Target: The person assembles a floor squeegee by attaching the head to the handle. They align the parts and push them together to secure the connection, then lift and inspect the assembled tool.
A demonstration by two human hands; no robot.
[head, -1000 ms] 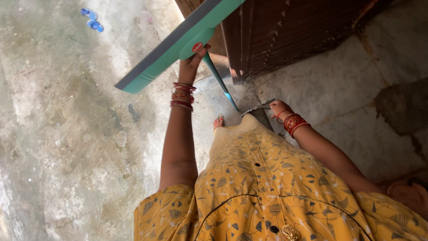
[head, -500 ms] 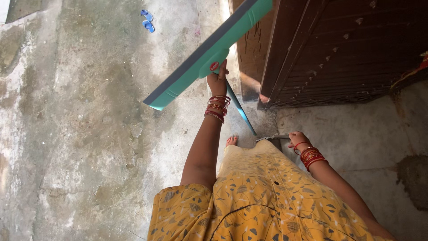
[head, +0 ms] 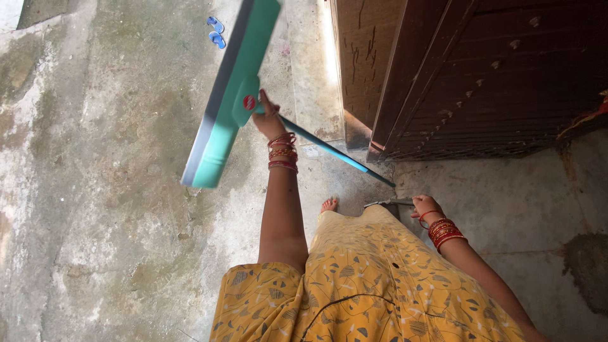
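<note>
Teal plastic forms the wide head of a floor squeegee (head: 231, 95), which we find raised off the concrete floor (head: 107, 215) in the head view, its long edge running from near left to far right. We note the left hand (head: 269, 120) closed around the squeegee where the blue handle (head: 329, 151) meets the head, fingers wrapped tight, with red and gold bangles (head: 282, 152) stacked on the wrist. The handle slants down to the right, ending near the base of a dark brown wooden door (head: 481, 82).

We record the right hand (head: 425, 206) lower and to the right, fingers curled narrowly around a thin grey metal piece (head: 386, 203); what that piece belongs to we cannot tell. More red bangles sit on that wrist. A yellow patterned garment (head: 361, 285) fills the near centre, and one bare foot (head: 329, 204) shows just beyond its hem. At the far left of the floor lies a pair of blue sandals (head: 216, 31), well apart from the squeegee.
</note>
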